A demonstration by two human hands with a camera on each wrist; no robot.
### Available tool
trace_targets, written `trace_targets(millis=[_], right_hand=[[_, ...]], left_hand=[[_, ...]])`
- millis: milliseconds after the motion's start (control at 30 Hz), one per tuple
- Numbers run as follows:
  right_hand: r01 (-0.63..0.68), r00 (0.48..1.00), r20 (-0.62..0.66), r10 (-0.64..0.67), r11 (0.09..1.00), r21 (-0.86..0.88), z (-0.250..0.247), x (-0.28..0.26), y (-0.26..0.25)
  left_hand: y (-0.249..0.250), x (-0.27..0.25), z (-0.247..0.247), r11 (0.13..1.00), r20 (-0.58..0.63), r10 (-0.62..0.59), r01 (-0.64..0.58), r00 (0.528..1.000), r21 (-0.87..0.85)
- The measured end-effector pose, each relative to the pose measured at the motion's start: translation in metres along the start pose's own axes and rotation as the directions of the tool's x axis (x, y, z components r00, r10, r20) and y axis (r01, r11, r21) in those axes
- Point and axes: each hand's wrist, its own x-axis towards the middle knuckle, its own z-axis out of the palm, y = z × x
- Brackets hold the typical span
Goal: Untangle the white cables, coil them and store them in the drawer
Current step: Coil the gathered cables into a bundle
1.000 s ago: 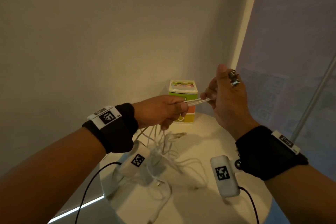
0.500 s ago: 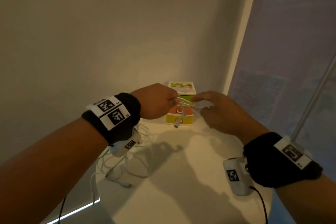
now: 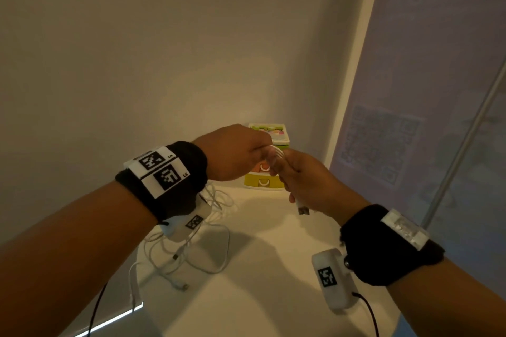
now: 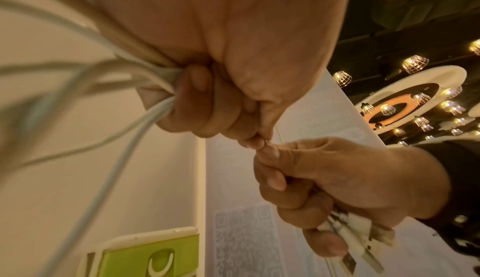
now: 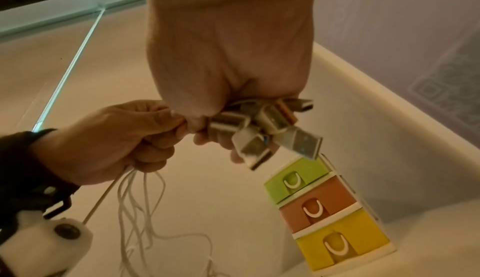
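Both hands meet in the air in front of the small drawer unit (image 3: 264,183), whose green, orange and yellow drawers (image 5: 327,209) are closed. My left hand (image 3: 238,153) grips a bundle of white cables (image 4: 145,74); their strands hang from the fist (image 5: 140,195) to the table. My right hand (image 3: 304,175) is closed round the same bundle near its ends, and several USB plugs (image 5: 270,131) stick out below the fist (image 3: 302,209). Loose cable loops (image 3: 191,254) lie on the white table under my left wrist.
The white table (image 3: 260,276) stands in a corner, a beige wall behind and a grey panel with a faint printed code (image 3: 380,145) at the right. The drawer unit stands against the back corner. Black leads run from the wrist cameras (image 3: 332,279).
The hands came down from a raised, stretched hold and closed together. The right hand went from open fingers near the cables to a fist round the plug ends; more cable now lies on the table.
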Motion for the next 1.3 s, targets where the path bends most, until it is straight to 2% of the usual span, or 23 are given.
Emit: trace_targets(millis=[100, 200, 300, 400, 533, 600, 667, 733, 800, 933, 1067, 1300], right_hand=[[0.043, 0.998, -0.054, -0.039, 0.996, 0.080, -0.001, -0.001, 0.002], [0.027, 0.987, -0.161, 0.009, 0.974, 0.225, -0.003, -0.004, 0.003], [0.001, 0.937, -0.333, 0.105, 0.953, 0.303, -0.009, -0.004, 0.008], [0.001, 0.897, -0.412, 0.162, 0.930, 0.367, -0.004, -0.003, 0.008], [-0.042, 0.875, -0.391, 0.287, 0.848, 0.528, 0.001, 0.000, 0.003], [-0.044, 0.887, -0.343, 0.308, 0.796, 0.603, 0.001, 0.002, 0.001], [0.005, 0.904, -0.345, 0.252, 0.802, 0.598, 0.004, 0.004, -0.002], [0.022, 0.892, -0.392, 0.225, 0.845, 0.534, 0.009, 0.008, -0.004], [0.024, 0.865, -0.436, 0.247, 0.849, 0.528, 0.012, 0.013, -0.006], [-0.018, 0.852, -0.401, 0.338, 0.783, 0.622, 0.017, 0.024, -0.008], [-0.008, 0.845, -0.433, 0.315, 0.817, 0.577, 0.017, 0.024, -0.011], [-0.040, 0.855, -0.349, 0.383, 0.721, 0.692, 0.017, 0.024, -0.009]], left_hand=[[0.000, -0.001, 0.005, 0.993, -0.048, 0.001, -0.006, 0.999, -0.117], [-0.004, -0.002, 0.005, 0.970, -0.103, -0.026, 0.000, 0.994, -0.241], [-0.011, -0.005, 0.011, 0.933, -0.103, -0.066, 0.025, 0.992, -0.360], [-0.011, -0.003, 0.025, 0.910, -0.108, -0.093, 0.040, 0.990, -0.412], [0.001, 0.004, 0.042, 0.893, -0.194, -0.140, 0.039, 0.971, -0.448], [0.005, 0.007, 0.047, 0.892, -0.216, -0.161, 0.048, 0.963, -0.450], [0.013, 0.007, 0.048, 0.897, -0.228, -0.150, 0.036, 0.962, -0.441], [0.022, 0.008, 0.048, 0.895, -0.222, -0.118, 0.007, 0.968, -0.445], [0.031, 0.008, 0.049, 0.899, -0.197, -0.080, -0.015, 0.977, -0.438], [0.039, 0.009, 0.057, 0.932, -0.177, -0.035, -0.032, 0.984, -0.360], [0.042, 0.005, 0.062, 0.970, -0.211, -0.020, -0.032, 0.977, -0.242], [0.041, -0.004, 0.075, 0.949, -0.221, -0.111, 0.037, 0.969, -0.314]])
